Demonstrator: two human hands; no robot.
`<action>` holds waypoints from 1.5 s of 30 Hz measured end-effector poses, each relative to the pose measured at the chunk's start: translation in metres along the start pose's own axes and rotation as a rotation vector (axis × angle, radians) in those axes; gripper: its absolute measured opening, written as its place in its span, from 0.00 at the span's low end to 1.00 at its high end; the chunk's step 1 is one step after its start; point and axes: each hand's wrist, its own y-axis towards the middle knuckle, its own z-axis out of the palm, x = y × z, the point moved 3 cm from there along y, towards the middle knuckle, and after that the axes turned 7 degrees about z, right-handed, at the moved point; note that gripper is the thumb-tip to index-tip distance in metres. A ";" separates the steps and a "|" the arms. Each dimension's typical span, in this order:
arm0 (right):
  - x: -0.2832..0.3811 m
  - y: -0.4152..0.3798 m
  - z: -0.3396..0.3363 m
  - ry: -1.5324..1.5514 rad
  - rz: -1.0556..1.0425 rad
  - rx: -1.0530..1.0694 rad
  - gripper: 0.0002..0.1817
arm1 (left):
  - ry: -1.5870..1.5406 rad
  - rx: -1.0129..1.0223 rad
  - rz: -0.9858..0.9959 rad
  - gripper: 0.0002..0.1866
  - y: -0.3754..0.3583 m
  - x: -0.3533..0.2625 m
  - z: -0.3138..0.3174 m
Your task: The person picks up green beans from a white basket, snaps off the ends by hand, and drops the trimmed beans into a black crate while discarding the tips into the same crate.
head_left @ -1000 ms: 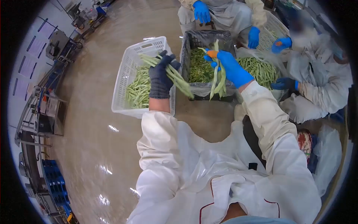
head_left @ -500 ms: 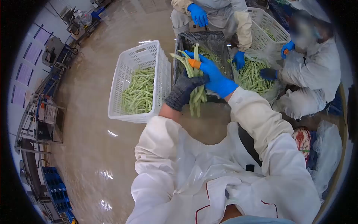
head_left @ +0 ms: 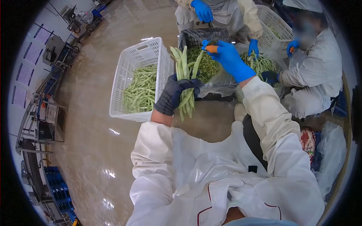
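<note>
My left hand (head_left: 174, 93), in a dark grey glove, is closed round a bunch of long green beans (head_left: 184, 67) that stands roughly upright. My right hand (head_left: 230, 60), in a blue glove, is closed at the fingers, with something orange (head_left: 212, 49) at its fingertips; it is too small to name. That hand is over a black crate (head_left: 203, 33) lined with clear plastic, which holds small green trimmings (head_left: 207, 67). Beside my left hand stands a white basket (head_left: 164, 60) with many green beans (head_left: 141, 90) in it.
Two people in pale coats and gloves sit ahead and at the right, by a bag of beans (head_left: 260, 64). Behind it stands another white basket (head_left: 264, 20). Machines (head_left: 54, 51) line the left wall. A clear plastic bag (head_left: 332, 150) lies at the right.
My hands have moved apart. The right hand has left the beans and shifted right over the black crate; the left hand has moved slightly left and down with the bunch.
</note>
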 end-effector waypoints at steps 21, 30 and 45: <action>0.003 -0.033 0.048 -1.026 -0.763 -0.061 0.11 | 0.439 -0.137 0.139 0.21 0.006 0.015 -0.029; -0.020 -0.029 0.045 -0.850 -0.064 0.364 0.14 | -0.247 -0.272 0.355 0.19 0.011 -0.011 -0.073; -0.023 -0.043 0.089 -0.695 -0.348 0.133 0.17 | -0.469 -0.461 0.557 0.11 0.023 -0.010 -0.091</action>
